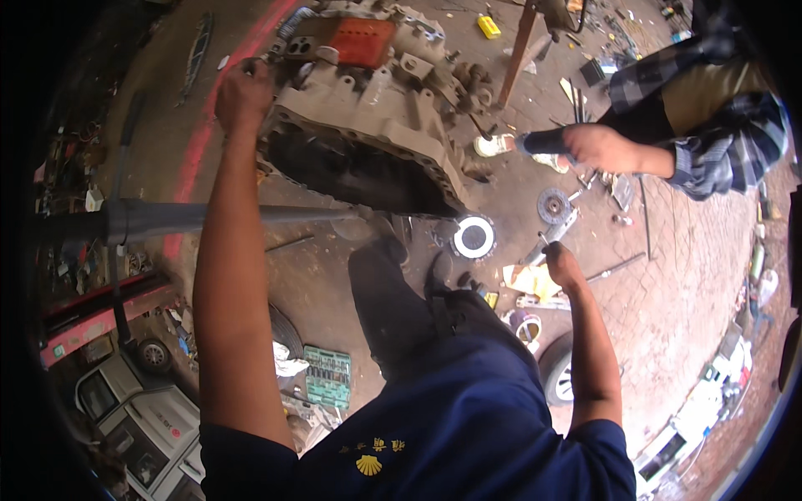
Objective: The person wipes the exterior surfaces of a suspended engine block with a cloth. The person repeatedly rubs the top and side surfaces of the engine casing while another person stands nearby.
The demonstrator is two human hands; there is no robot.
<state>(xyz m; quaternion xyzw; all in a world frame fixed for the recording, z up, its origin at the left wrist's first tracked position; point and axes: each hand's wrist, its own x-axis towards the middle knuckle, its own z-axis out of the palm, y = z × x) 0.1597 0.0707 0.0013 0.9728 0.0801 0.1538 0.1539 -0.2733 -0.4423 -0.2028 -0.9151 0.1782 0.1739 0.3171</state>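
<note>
A large grey gearbox (368,117) fills the upper middle, its dark hollow housing facing me and an orange-red plate (362,43) on top. My left hand (245,96) is closed at the gearbox's left edge; what lies within its fingers is hidden. Lower on the right, away from the gearbox, my right hand (565,267) is closed around a thin metal piece (543,240), too small to name surely. Across from me, a co-worker's hand (603,149) grips a dark, tube-shaped object (545,140) pointing toward the gearbox.
A grey pole (225,216) crosses from the left to below the gearbox. Around my feet lie a white ring-shaped part (474,237), a clutch disc (554,205), a bucket (526,326), a wheel (561,371) and a green socket set (327,376). A pickup truck (146,430) stands lower left.
</note>
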